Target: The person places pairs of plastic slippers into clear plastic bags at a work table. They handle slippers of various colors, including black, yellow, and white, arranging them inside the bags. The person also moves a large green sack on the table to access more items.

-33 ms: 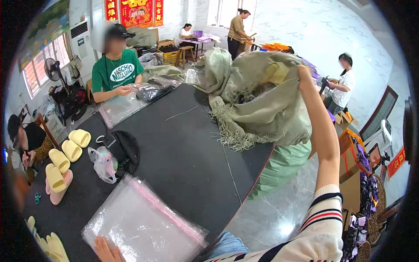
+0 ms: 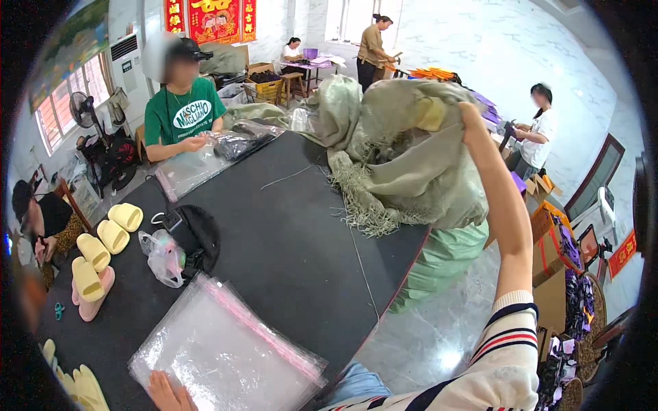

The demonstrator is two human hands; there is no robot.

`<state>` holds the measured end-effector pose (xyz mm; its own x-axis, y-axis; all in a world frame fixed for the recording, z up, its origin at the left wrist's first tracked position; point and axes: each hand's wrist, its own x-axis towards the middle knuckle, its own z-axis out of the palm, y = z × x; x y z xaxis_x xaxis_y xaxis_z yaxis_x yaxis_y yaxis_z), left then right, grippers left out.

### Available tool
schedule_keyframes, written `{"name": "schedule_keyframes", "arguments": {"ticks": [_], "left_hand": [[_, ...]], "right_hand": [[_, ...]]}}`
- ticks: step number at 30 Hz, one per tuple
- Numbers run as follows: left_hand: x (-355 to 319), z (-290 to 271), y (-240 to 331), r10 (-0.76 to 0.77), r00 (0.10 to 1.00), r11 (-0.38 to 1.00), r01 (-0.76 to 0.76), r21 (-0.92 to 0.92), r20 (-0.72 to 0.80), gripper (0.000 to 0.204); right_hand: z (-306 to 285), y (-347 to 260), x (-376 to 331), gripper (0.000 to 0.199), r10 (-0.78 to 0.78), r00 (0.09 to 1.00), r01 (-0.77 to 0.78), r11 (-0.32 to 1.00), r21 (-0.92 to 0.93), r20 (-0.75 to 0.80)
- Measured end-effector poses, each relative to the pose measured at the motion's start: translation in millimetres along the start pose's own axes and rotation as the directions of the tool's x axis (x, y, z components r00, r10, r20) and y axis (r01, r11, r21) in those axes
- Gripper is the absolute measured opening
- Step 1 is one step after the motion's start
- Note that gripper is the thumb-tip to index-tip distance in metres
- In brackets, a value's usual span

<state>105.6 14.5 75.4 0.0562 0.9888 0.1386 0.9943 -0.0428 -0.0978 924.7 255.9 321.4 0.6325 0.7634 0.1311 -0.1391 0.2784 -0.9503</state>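
Observation:
My left hand point(image 2: 168, 392) rests flat on a stack of clear plastic bags point(image 2: 226, 339) with a pink strip, at the near edge of the dark table. My right arm stretches far forward. At its end my right hand point(image 2: 470, 115) is closed on the rim of a large grey-green woven sack point(image 2: 418, 171) with frayed edges. The sack's mouth gapes toward me, and a yellowish piece point(image 2: 432, 115) shows near my fingers. What lies deeper in the sack is hard to make out.
Yellow slippers point(image 2: 96, 251) and small teal scissors point(image 2: 59, 311) lie at the table's left. A small knotted plastic bag point(image 2: 163, 257) sits beside a black item point(image 2: 195, 236). Across the table a person in a green shirt point(image 2: 184, 113) handles clear bags. Cartons point(image 2: 552, 294) stand at the right.
My right hand has shifted slightly left, and the sack's rim has moved with it. My left hand stays in place on the bags.

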Motion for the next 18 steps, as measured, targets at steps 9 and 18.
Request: {"name": "schedule_keyframes", "arguments": {"ticks": [9, 18], "left_hand": [[10, -15, -13, -0.054, 0.978, 0.98, 0.091, -0.177, 0.203, 0.049], [156, -127, 132, 0.585, 0.8, 0.211, 0.009, -0.977, 0.134, 0.052]], "right_hand": [[45, 98, -166, 0.043, 0.311, 0.879, -0.093, 0.855, -0.511, 0.361], [8, 150, -217, 0.043, 0.392, 0.794, -0.143, 0.864, -0.483, 0.466]]}}
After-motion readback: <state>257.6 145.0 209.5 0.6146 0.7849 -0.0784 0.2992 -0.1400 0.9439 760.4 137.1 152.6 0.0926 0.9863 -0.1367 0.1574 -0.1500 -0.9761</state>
